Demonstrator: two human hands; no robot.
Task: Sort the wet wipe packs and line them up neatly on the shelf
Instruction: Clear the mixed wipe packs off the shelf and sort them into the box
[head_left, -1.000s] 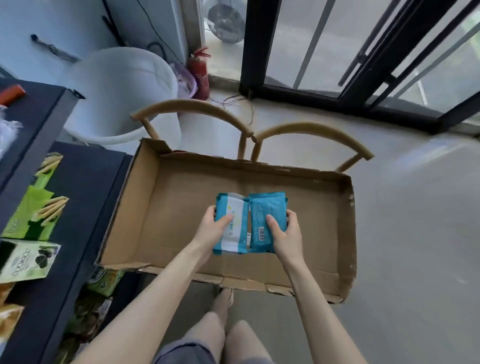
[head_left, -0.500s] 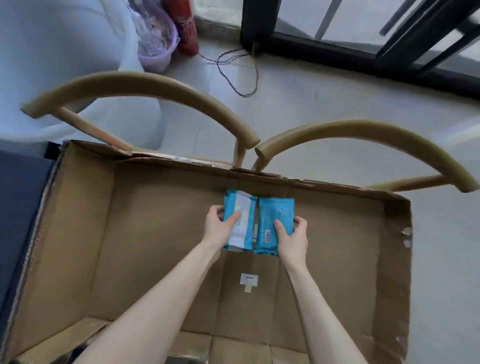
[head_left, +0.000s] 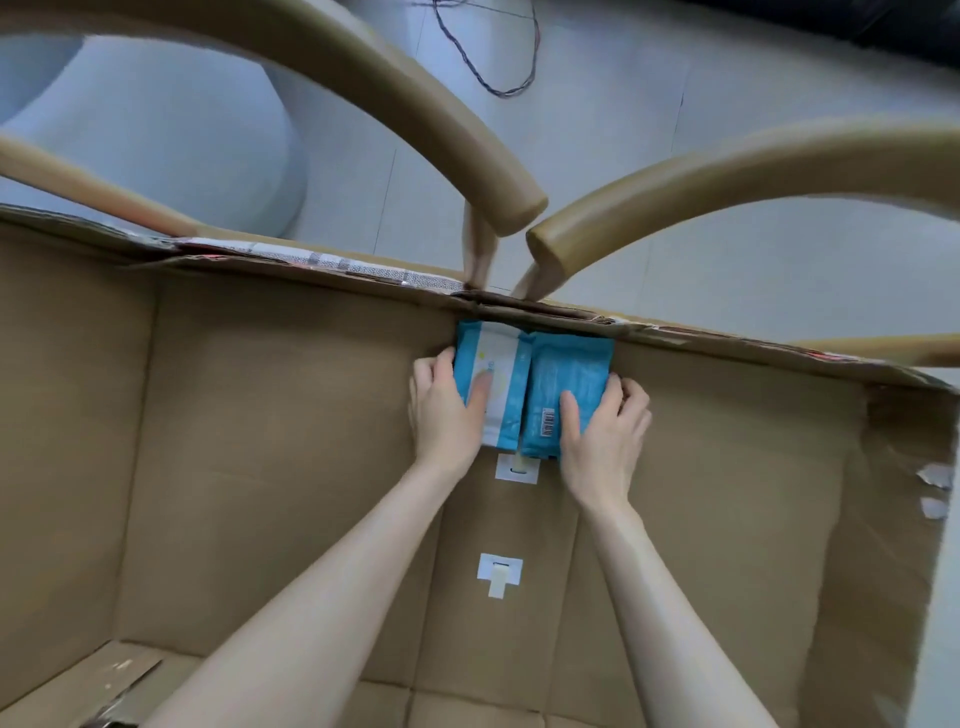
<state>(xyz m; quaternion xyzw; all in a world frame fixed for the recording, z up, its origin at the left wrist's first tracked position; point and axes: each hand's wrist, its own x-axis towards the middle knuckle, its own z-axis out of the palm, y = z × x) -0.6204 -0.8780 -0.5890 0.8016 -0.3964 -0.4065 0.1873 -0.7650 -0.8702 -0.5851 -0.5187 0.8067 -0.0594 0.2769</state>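
Both forearms reach fwd from the bottom of frame into a big open cardboard box (head_left: 249, 426), roughly parallel, wrists straight, palms turned in toward each other. Left hand (head_left: 448, 415) grips the left wet wipe pack (head_left: 503, 364), blue w/ a white panel on its face: thumb laid across the front, other fingers curled round the pack's left edge & mostly hidden behind it. Right hand (head_left: 605, 441) grips the right wet wipe pack (head_left: 569, 364), plain blue w/ a barcode (head_left: 548, 422) near its lower left corner: thumb pressed on the front just right of the barcode, fingers bent round the right edge, knuckles up. The 2 packs are side by side, long edges touching, approx level w/ each other, right up against the box's far wall at abt its middle, top ends just below the wall's rim. Can't tell if they rest on the box bottom or are held off it. Their near ends overlap a white sticker (head_left: 517, 470) on the box bottom; a 2nd white sticker (head_left: 500, 570) lies nearer the person, between the forearms. Behind the box: left chair rail (head_left: 415, 114) & right chair rail (head_left: 727, 176), curved wood, ends nearly meeting above the packs; a white tub (head_left: 171, 150) at left; a dark cable (head_left: 498, 73) on the pale floor (head_left: 675, 130).
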